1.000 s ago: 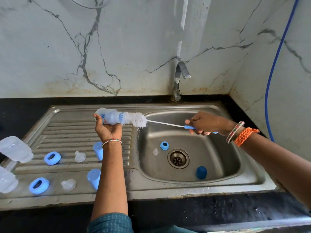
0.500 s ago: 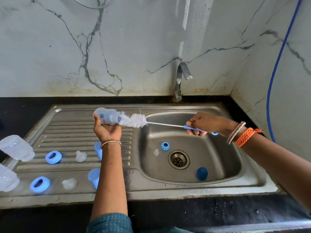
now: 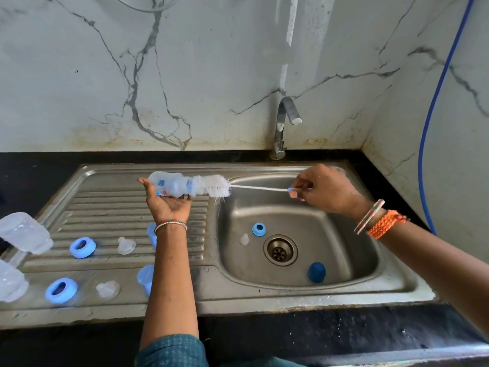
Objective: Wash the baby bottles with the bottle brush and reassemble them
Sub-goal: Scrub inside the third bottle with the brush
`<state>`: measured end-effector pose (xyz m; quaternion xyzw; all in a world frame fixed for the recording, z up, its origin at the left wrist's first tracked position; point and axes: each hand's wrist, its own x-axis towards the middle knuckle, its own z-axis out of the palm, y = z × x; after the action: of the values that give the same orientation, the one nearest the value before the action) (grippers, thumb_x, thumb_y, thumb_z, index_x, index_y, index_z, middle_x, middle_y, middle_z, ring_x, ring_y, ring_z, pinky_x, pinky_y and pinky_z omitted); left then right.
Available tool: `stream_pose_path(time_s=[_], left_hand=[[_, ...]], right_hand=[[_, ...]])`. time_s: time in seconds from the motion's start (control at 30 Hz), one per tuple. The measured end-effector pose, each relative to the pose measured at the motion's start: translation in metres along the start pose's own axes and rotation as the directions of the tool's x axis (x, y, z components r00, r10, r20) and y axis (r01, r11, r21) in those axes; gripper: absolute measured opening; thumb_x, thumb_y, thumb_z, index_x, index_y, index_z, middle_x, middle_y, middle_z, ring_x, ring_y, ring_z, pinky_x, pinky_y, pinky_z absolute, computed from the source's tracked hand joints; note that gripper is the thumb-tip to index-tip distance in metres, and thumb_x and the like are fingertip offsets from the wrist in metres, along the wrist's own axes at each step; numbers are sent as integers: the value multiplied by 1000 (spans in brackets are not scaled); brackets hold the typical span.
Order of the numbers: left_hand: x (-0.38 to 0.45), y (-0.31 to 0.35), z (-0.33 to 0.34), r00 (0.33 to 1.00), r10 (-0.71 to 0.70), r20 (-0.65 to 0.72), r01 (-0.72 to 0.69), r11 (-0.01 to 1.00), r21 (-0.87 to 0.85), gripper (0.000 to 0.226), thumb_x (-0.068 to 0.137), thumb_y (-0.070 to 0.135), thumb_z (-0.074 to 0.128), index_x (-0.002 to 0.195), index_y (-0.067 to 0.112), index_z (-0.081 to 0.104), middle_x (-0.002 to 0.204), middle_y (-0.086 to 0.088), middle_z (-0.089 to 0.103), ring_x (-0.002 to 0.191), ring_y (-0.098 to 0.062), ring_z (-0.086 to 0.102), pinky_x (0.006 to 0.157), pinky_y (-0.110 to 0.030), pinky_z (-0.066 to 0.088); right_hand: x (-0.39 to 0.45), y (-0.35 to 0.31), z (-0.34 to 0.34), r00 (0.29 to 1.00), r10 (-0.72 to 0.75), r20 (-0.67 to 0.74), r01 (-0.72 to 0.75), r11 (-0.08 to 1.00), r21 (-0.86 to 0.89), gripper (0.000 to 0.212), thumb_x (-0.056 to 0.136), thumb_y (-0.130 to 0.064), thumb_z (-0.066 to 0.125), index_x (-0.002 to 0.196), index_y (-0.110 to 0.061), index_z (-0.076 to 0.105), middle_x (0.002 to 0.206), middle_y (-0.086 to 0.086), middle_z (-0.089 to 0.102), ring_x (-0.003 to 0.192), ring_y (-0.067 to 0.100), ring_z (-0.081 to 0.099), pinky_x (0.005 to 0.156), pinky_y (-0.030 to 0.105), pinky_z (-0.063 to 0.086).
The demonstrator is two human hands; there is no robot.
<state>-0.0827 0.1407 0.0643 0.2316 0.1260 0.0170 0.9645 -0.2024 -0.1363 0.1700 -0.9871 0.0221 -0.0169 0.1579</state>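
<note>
While left hand cradles bottle | right hand pinches brush | rings: three

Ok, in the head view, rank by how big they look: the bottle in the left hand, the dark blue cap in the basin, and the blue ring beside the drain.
1. bottle
2. dark blue cap
3. blue ring
The ring lies farther from the camera, so their true sizes are unsure.

The bottle brush now sits a little further out of the baby bottle, with more white bristles showing at the mouth than a second ago. The right hand now pinches the handle's tip, where before it gripped it.
</note>
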Motion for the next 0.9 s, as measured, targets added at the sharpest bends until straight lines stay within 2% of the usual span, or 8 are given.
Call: stream_pose_path(time_s=[0.07,0.17,0.23,0.3,0.37,0.57,0.77,0.9], left_hand=[[2,1,2,998,-36,-55,38,998,51,57,86,56,54,127,18,47,115,-12,55,104,-28,57,82,-44,54],[3,0,3,992,-48,-116,45,999,-25,63,85,45,63,135,13,45,115,-12,59,97,-26,63,59,-37,58],[2,-1,2,995,-29,-94,23,998,-56,61,86,45,62,134,11,46,111,-12,62,97,-25,64,65,-40,59],[2,-2,0,998,-27,-58,22,995,-93,58,87,47,60,130,9,48,108,-12,64,101,-26,64,79,-42,58],[2,-2,-1,999,-34,-34,29,990,-137,53,87,46,60,121,7,51,104,-13,64,101,-27,63,90,-44,53],[0,-2,-1,999,-31,11,32,984,-174,42,86,38,61,115,10,53,109,-13,63,115,-30,57,102,-47,44],[4,-7,0,998,-57,18,60,975,-216,38,96,35,46,119,5,49,120,-21,57,122,-36,51,102,-54,40],[3,-7,0,990,-135,27,138,978,-156,75,77,55,53,131,4,43,121,-24,54,114,-40,52,101,-56,38]], right_hand=[[-3,-3,2,967,-84,-241,56,991,-119,6,85,-24,67,89,-25,72,85,-5,69,86,17,59,88,33,36],[-3,-6,2,952,-138,-275,109,987,-119,13,82,-15,67,92,-21,72,85,-5,69,87,16,59,85,32,38],[0,-7,-6,1000,-3,-15,5,993,120,10,86,-16,64,82,-15,73,64,-8,65,64,8,58,65,23,44],[0,-6,-9,951,73,302,-179,923,340,33,95,-15,50,69,-6,69,43,-6,53,40,6,44,51,21,37],[0,-3,-8,924,45,379,-210,888,408,43,100,-18,42,65,-5,64,40,-5,45,37,7,36,50,22,33],[-1,-1,-2,990,-25,-138,35,997,69,10,83,-31,70,81,-22,73,73,-8,68,70,9,61,68,27,50],[-4,-7,-7,980,105,171,-160,924,348,38,97,-28,51,66,-15,69,49,-5,51,48,10,45,48,23,38],[-11,-10,4,984,-82,-158,53,982,-182,22,94,-37,54,88,-22,69,78,-3,66,75,21,60,64,31,45]])
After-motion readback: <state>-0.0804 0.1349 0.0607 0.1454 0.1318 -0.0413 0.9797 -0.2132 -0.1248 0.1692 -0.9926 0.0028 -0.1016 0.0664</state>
